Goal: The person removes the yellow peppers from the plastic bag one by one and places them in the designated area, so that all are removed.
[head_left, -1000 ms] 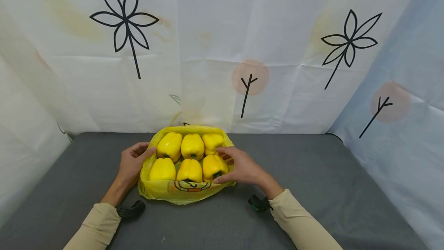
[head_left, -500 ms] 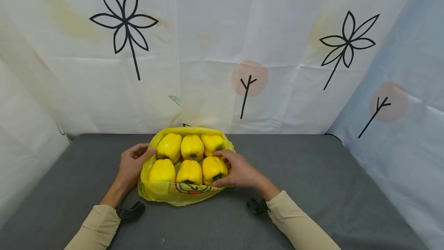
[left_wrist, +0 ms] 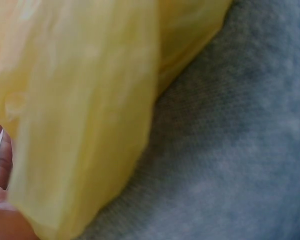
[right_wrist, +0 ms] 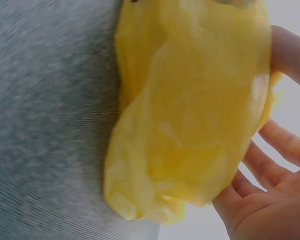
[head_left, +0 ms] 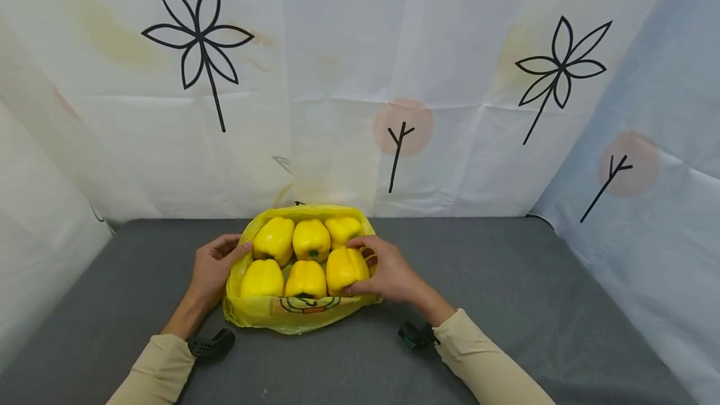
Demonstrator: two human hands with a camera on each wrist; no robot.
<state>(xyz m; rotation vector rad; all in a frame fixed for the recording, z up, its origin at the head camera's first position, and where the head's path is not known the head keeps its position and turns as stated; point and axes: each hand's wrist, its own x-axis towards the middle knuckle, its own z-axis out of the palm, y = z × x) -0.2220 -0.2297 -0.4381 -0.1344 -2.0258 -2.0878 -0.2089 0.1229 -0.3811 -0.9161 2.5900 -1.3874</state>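
Several yellow bell peppers (head_left: 272,237) lie in two rows inside an opened yellow plastic bag (head_left: 292,319) on the grey surface. My left hand (head_left: 212,267) pinches the bag's left rim, thumb over the inner side and fingers outside. At the front right, my right hand (head_left: 390,269) reaches over the rim and grips a bell pepper (head_left: 345,267) between thumb and fingers. This pepper sits slightly higher than its neighbours, its stem end turned out of sight. In the left wrist view the bag (left_wrist: 90,125) hides most of the left hand. Bag plastic (right_wrist: 190,115) covers the pepper in the right wrist view.
A grey cloth-covered table (head_left: 506,305) spreads on both sides of the bag. Behind it hangs a white curtain (head_left: 337,49) with black leaf drawings, close to the bag's far rim. Dark wrist devices (head_left: 210,344) sit on both arms.
My right fingers have closed round the front right pepper, which has tipped and risen a little, hiding its green stem. The left hand stays at the bag's rim.
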